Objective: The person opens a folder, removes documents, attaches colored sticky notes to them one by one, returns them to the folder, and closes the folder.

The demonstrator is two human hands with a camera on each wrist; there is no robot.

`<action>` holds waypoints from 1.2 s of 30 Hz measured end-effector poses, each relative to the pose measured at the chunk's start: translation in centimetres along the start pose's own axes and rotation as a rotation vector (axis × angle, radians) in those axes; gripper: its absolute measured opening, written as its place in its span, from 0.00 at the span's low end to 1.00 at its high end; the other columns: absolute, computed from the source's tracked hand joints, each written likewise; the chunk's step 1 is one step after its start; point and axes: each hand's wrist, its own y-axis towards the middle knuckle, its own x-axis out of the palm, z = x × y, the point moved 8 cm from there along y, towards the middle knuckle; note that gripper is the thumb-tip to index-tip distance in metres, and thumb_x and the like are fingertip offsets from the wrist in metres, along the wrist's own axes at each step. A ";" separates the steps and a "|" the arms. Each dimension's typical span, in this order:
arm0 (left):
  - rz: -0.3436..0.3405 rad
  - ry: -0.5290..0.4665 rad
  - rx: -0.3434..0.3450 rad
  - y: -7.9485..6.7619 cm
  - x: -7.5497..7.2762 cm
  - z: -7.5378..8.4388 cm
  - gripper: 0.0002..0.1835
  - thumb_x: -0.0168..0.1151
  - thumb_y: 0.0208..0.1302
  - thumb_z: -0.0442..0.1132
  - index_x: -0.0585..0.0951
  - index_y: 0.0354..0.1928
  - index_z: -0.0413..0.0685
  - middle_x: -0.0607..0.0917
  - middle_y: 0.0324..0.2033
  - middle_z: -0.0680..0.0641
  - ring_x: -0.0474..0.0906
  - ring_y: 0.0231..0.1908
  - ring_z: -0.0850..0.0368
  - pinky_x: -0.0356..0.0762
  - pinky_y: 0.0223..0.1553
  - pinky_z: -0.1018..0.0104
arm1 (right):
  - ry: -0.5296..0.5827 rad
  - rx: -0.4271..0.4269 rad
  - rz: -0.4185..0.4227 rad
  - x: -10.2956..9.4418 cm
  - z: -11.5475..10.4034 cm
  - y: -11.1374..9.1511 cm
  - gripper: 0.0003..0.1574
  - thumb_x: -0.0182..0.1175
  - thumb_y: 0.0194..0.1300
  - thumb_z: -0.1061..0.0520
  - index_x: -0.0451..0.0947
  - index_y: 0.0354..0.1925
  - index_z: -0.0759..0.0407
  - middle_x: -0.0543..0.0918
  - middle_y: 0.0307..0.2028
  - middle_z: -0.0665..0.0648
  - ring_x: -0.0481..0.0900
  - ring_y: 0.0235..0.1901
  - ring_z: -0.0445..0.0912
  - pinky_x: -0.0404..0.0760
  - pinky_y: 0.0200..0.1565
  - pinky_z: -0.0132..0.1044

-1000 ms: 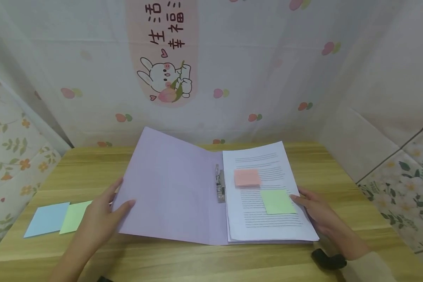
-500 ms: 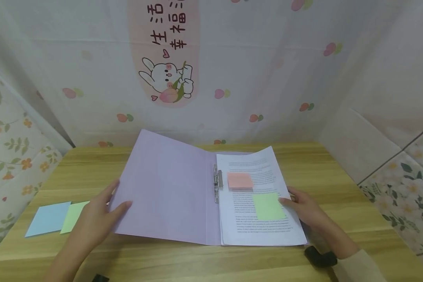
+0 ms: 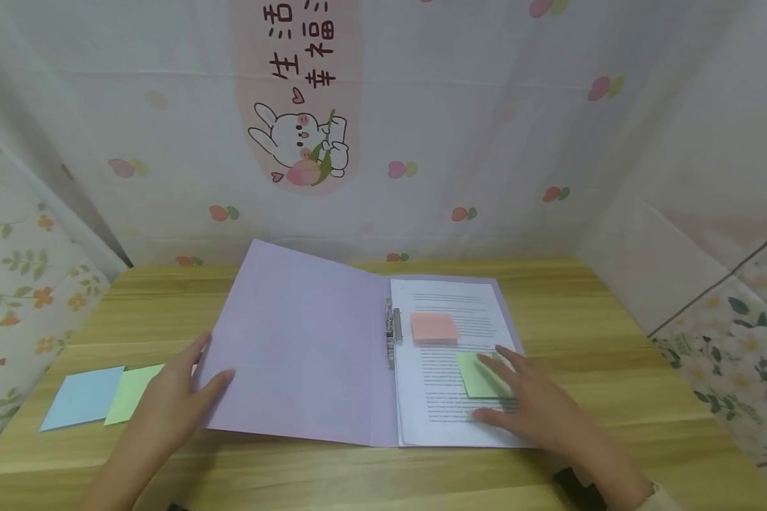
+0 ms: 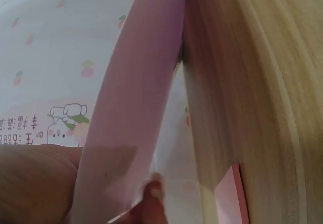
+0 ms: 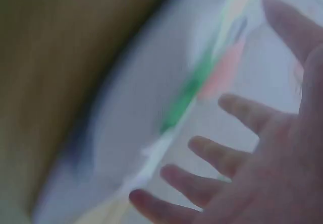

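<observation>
A lilac folder (image 3: 300, 348) lies spread, its left cover tilted up off the table. My left hand (image 3: 172, 390) grips that cover's outer edge, thumb on the inner face; the left wrist view shows the cover (image 4: 131, 82) between thumb and fingers. Printed sheets (image 3: 447, 426) lie on the right side, beside the metal clip (image 3: 393, 333). On the top sheet sit a pink sticky-note pad (image 3: 434, 326) and a green sticky note (image 3: 476, 383). My right hand (image 3: 543, 411) is over the sheets' lower right, partly covering the green note. In the right wrist view its fingers (image 5: 217, 156) are spread.
Blue sticky notes (image 3: 83, 397) and green sticky notes (image 3: 131, 394) lie on the wooden table (image 3: 332, 482) at the left, near my left hand. A pink pad (image 4: 232, 196) shows beside the cover in the left wrist view. A printed curtain (image 3: 486, 128) hangs behind.
The sheets have shifted left toward the clip and now lie flatter. My right hand has let go of their right edge and moved in over the green note. The left cover has lowered slightly.
</observation>
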 end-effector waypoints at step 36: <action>-0.008 0.604 0.454 -3.5 12.4 16.1 0.31 0.57 0.69 0.60 0.76 0.68 0.51 0.70 0.73 0.42 0.61 0.75 0.38 0.55 0.74 0.34 | -0.079 -0.119 -0.152 1.9 -3.1 0.2 0.54 0.55 0.59 0.18 0.67 0.74 0.42 0.64 0.74 0.71 0.60 0.68 0.81 0.63 0.59 0.80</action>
